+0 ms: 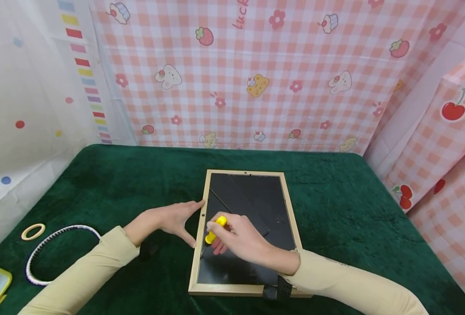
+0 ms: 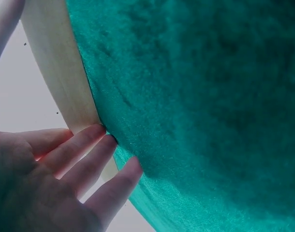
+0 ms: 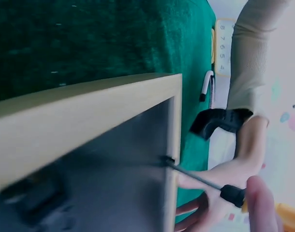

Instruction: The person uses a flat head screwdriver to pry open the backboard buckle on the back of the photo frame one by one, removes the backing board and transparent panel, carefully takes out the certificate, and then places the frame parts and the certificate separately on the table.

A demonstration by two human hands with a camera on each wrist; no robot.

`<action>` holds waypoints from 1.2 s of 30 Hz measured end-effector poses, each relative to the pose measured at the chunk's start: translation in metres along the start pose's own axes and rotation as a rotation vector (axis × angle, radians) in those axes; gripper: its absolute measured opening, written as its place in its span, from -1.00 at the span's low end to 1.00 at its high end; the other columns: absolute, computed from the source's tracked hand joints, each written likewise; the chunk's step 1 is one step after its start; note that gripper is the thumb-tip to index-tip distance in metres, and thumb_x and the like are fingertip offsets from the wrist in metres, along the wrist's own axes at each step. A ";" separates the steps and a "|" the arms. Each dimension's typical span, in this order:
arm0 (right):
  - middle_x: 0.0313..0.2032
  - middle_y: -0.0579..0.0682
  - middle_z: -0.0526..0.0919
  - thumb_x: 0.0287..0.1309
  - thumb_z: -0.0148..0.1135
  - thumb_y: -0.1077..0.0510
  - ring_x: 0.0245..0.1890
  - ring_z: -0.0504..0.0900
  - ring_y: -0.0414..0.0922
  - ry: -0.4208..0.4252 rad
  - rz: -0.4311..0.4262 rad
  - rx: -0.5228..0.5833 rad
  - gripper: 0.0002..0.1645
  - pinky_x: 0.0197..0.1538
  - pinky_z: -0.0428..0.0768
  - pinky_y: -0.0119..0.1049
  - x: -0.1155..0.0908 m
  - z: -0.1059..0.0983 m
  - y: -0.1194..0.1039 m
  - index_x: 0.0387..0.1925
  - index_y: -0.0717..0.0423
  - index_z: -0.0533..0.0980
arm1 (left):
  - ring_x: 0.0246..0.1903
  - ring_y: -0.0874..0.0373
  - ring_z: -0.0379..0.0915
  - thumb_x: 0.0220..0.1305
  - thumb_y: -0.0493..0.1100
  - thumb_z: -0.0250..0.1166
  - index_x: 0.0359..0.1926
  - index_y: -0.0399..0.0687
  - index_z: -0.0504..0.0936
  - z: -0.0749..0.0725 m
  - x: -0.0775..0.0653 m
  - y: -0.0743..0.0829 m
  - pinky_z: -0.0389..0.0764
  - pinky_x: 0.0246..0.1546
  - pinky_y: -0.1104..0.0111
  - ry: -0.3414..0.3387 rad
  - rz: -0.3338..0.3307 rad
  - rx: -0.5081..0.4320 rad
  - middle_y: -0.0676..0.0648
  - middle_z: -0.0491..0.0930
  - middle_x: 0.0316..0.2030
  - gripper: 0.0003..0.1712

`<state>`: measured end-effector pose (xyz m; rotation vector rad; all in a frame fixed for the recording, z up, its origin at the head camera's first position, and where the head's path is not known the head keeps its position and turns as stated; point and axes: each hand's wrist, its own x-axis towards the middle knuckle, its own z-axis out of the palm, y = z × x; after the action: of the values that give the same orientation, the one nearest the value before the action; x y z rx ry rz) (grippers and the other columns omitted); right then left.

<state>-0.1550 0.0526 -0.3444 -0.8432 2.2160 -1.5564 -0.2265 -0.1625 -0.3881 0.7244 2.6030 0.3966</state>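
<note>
A board with a black panel and pale wooden frame (image 1: 291,208) lies on the green cloth. My right hand (image 1: 238,238) grips a screwdriver by its yellow handle (image 1: 210,237). In the right wrist view the screwdriver shaft (image 3: 193,178) reaches a small dark spot at the frame's inner edge; its exact contact is blurred. My left hand (image 1: 173,217) touches the frame's left side with thumb and fingertips spread. The left wrist view shows its extended fingers (image 2: 82,157) against the frame's outer edge. A thin dark rod or line (image 1: 221,201) crosses the panel.
A small wooden ring (image 1: 24,235) and a white-and-dark hoop (image 1: 29,262) lie on the left of the green cloth (image 1: 354,218). A yellow-edged board (image 1: 0,280) sits at the lower left corner. Patterned curtains (image 1: 232,87) hang behind and beside the table.
</note>
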 end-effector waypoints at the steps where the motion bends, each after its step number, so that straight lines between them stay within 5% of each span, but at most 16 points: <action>1: -0.48 0.11 0.60 0.23 0.00 0.14 -0.56 0.60 -0.07 0.003 0.014 0.029 -0.82 -0.45 0.56 -0.28 -0.002 -0.002 -0.001 -0.28 0.18 0.45 | 0.19 -0.09 0.00 -0.39 0.35 0.38 0.34 -0.18 -0.09 0.000 0.000 0.000 0.13 0.10 0.04 -0.002 0.001 0.004 -0.24 0.01 0.27 0.35; 6: -0.44 0.25 0.58 0.25 -0.04 0.20 -0.50 0.60 0.09 0.024 0.060 0.144 -0.82 -0.40 0.56 -0.16 -0.010 -0.010 -0.002 -0.28 0.25 0.44 | 0.17 -0.06 0.05 -0.40 0.37 0.37 0.34 -0.17 -0.09 0.000 0.002 0.000 0.15 0.10 0.08 -0.008 -0.002 0.015 -0.22 0.04 0.26 0.37; 14: -0.44 0.17 0.60 0.25 -0.03 0.06 -0.47 0.62 0.02 0.037 0.113 0.251 -0.63 -0.36 0.56 -0.20 -0.010 -0.015 0.034 -0.18 0.36 0.38 | 0.14 -0.03 0.09 -0.41 0.39 0.36 0.34 -0.18 -0.11 0.000 0.002 0.001 0.17 0.09 0.11 -0.006 0.005 0.026 -0.21 0.06 0.25 0.38; 26: -0.37 0.28 0.58 0.27 -0.07 0.16 -0.41 0.61 0.09 0.032 0.121 0.280 -0.72 -0.31 0.55 -0.18 -0.021 -0.015 0.021 -0.18 0.35 0.38 | 0.16 -0.04 0.06 -0.41 0.39 0.37 0.34 -0.16 -0.10 0.001 0.002 0.000 0.16 0.09 0.08 -0.003 -0.017 0.015 -0.20 0.05 0.26 0.38; 36: -0.38 0.23 0.60 0.29 -0.12 0.06 -0.43 0.61 0.07 0.110 0.074 0.272 -0.61 -0.33 0.55 -0.18 -0.019 -0.029 0.043 -0.14 0.36 0.37 | 0.19 -0.04 0.02 -0.42 0.40 0.36 0.35 -0.14 -0.12 0.001 0.000 0.000 0.13 0.10 0.07 -0.008 -0.021 0.013 -0.19 0.02 0.27 0.39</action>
<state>-0.1688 0.0963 -0.3748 -0.6015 2.0175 -1.8526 -0.2256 -0.1623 -0.3889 0.7014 2.6061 0.3701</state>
